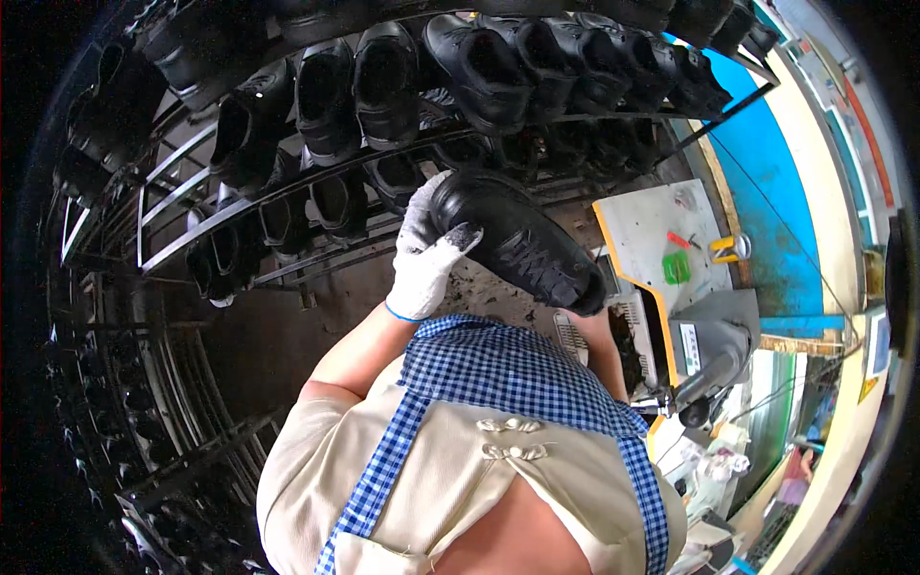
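A black lace-up shoe [513, 235] is held up in front of my apron, its toe at the upper left and its heel at the lower right. My left hand [422, 251], in a white knit glove with a dark-stained thumb tip, is closed around the toe end, the thumb lying across the upper. At the heel end, my right hand [586, 324] holds the shoe from underneath. Most of that hand and its fingers are hidden behind the shoe.
A metal rack [220, 216] with rows of black shoes [385, 81] stands ahead and to the left. On the right is a white-topped machine [652, 225] with a green object [676, 268], a red-handled tool [681, 240] and a yellow tape roll [730, 249]. Grey machine parts [714, 350] sit nearer.
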Demonstrator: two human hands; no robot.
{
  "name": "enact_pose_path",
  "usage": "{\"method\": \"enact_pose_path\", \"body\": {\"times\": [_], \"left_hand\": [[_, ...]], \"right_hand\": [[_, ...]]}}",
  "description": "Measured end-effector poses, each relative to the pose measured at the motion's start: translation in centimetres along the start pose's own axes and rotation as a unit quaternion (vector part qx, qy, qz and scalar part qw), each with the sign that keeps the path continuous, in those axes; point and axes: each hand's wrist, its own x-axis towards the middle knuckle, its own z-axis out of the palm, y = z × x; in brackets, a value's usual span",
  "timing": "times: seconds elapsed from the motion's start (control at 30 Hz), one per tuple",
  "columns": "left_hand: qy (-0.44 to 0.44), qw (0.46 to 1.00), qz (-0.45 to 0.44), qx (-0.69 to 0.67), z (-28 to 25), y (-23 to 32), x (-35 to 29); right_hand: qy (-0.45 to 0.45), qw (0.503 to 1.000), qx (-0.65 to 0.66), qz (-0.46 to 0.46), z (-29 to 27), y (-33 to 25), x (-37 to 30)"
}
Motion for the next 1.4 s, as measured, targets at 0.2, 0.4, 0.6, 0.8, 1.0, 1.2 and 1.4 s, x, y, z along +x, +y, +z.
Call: {"method": "enact_pose_path", "body": {"times": [0.2,0.4,0.6,0.8,1.0,1.2,1.4], "left_hand": [[-0.01,0.999,0.029,0.019,0.0,1.1,0.3],[-0.03,0.998,0.033,0.039,-0.1,1.3,0.5],[-0.088,0.996,0.001,-0.033,-2.8,1.5,1.8],[-0.043,0.995,-0.037,-0.087,-6.5,0.3,2.2],[-0.058,0.978,-0.072,-0.185,-9.1,-2.7,3.1],[-0.064,0.98,-0.088,-0.164,-9.1,-3.1,2.8],[0.044,0.984,-0.058,-0.165,-7.6,-3.8,3.8]], "right_hand": [[-0.041,0.994,0.1,0.031,2.3,2.6,0.8],[-0.009,0.999,0.042,-0.023,2.9,1.1,1.3],[0.135,0.976,-0.046,-0.162,0.9,-5.8,1.2],[0.092,0.933,-0.216,-0.273,-1.0,-11.4,0.7],[0.032,0.927,-0.219,-0.303,-1.6,-14.1,0.0],[0.037,0.933,-0.21,-0.289,-2.1,-16.5,0.1],[-0.083,0.966,-0.185,-0.163,-2.6,-16.5,1.0]]}}
